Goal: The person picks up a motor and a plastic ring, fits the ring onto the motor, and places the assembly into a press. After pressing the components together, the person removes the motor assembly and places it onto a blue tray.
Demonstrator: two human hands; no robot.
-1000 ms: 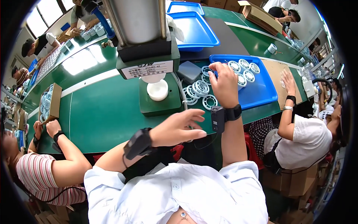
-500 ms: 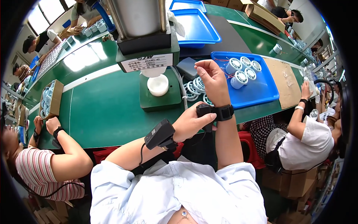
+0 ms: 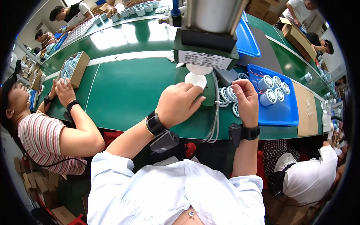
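Observation:
My left hand point(image 3: 179, 104) is palm down just in front of the press, its fingers stretched forward and its thumb apart. The fingertips overlap the near edge of the white round cup point(image 3: 195, 80) under the press head point(image 3: 204, 58); I cannot tell whether they touch it. My right hand point(image 3: 246, 101) is raised beside the pale blue slotted rings point(image 3: 225, 95), thumb and fingertips drawn together. Whatever it may hold, perhaps nothing, cannot be made out against the rings behind. Each wrist bears a black strap with a dark box.
A blue tray point(image 3: 279, 112) at right holds several pale blue motor-like cylinders point(image 3: 267, 98) with red wires. Grey cables point(image 3: 216, 120) run over the front edge. Beside a co-worker at left stands a cardboard box point(image 3: 79, 69) of pale blue parts. Brown cardboard point(image 3: 305, 108) lies beyond the tray.
My left hand has let go of the dark box on my right wrist and moved forward to the white cup. My right hand is now beside the rings. The view has swung left.

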